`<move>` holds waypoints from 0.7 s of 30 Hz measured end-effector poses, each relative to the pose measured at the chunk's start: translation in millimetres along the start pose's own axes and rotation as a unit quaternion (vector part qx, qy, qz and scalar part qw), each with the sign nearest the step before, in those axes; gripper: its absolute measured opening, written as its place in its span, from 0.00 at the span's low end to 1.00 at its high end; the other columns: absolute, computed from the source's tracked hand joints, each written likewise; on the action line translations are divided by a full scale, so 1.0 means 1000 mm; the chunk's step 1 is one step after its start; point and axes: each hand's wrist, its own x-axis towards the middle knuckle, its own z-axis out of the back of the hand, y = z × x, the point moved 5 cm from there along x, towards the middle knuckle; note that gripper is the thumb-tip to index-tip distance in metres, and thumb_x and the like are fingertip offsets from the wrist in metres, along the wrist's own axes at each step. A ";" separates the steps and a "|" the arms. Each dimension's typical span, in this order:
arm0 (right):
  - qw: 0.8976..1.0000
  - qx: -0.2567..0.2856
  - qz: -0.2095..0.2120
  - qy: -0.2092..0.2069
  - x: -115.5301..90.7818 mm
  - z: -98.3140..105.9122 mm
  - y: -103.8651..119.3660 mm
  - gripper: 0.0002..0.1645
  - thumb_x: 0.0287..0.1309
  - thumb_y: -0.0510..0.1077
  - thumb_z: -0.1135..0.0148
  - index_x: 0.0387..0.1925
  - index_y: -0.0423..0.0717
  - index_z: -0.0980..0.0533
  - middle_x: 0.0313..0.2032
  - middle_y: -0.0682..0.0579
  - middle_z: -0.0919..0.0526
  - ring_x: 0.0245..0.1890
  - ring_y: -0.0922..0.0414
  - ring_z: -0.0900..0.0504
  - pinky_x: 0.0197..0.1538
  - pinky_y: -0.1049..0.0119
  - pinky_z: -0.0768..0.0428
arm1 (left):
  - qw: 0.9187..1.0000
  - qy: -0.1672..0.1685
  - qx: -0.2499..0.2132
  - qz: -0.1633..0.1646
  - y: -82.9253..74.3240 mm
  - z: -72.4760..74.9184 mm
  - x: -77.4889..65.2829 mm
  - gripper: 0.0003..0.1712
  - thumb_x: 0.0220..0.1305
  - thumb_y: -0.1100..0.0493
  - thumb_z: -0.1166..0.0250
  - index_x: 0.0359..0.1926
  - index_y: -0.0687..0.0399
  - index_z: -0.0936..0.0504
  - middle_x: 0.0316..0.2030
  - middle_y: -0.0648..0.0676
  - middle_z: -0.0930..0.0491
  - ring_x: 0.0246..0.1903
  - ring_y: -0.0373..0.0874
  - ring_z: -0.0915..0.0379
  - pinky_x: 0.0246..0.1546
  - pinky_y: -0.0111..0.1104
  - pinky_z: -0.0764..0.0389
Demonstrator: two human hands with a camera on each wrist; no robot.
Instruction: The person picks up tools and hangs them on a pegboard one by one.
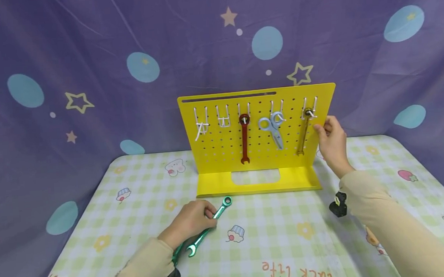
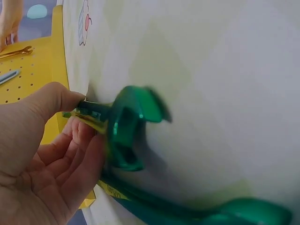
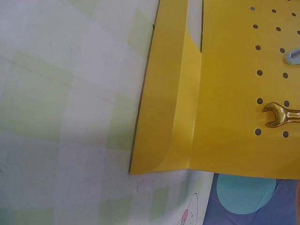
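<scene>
My left hand (image 1: 192, 220) pinches a shiny green combination wrench (image 1: 201, 238) by its shank, low over the tablecloth in front of the board. In the left wrist view its open jaw end (image 2: 129, 126) points toward the camera. A second green tool (image 2: 187, 213) lies beside it, mostly hidden by the left wrist in the head view. My right hand (image 1: 333, 142) holds the right edge of the yellow pegboard (image 1: 222, 151), thumb on the front. On the board's hooks hang a red wrench (image 1: 244, 141), light blue scissors (image 1: 275, 129) and a gold wrench (image 1: 303, 135).
Two white hooks at the board's left, one (image 1: 201, 127) and another (image 1: 223, 119), bear no tool. The board's base (image 1: 215, 185) stands on a checked tablecloth (image 1: 273, 220). A purple patterned curtain (image 1: 201, 50) hangs behind the table.
</scene>
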 end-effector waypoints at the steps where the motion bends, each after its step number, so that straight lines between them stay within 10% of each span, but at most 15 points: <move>1: 1.000 -0.001 0.000 0.000 0.000 0.000 0.000 0.18 0.70 0.47 0.47 0.52 0.37 0.29 0.48 0.40 0.17 0.43 0.58 0.21 0.43 0.71 0.25 | 1.000 0.003 0.000 -0.003 0.000 0.000 0.000 0.09 0.52 0.61 0.27 0.35 0.57 0.16 0.25 0.44 0.24 0.26 0.39 0.30 0.32 0.31 0.25; 13: 1.000 0.002 -0.002 0.003 -0.001 -0.001 0.000 0.19 0.70 0.48 0.48 0.53 0.38 0.30 0.47 0.40 0.17 0.44 0.55 0.21 0.44 0.71 0.25 | 0.997 0.015 -0.074 -0.002 0.003 0.004 -0.001 0.07 0.58 0.63 0.33 0.39 0.57 0.19 0.28 0.48 0.25 0.27 0.41 0.32 0.29 0.30 0.28; 21: 1.000 0.006 0.003 -0.005 0.000 -0.001 -0.001 0.18 0.70 0.47 0.47 0.52 0.38 0.29 0.47 0.40 0.17 0.41 0.60 0.23 0.43 0.72 0.26 | 0.990 -0.039 -0.135 0.007 -0.004 0.016 0.001 0.09 0.63 0.62 0.33 0.44 0.55 0.19 0.33 0.48 0.22 0.31 0.42 0.30 0.30 0.31 0.26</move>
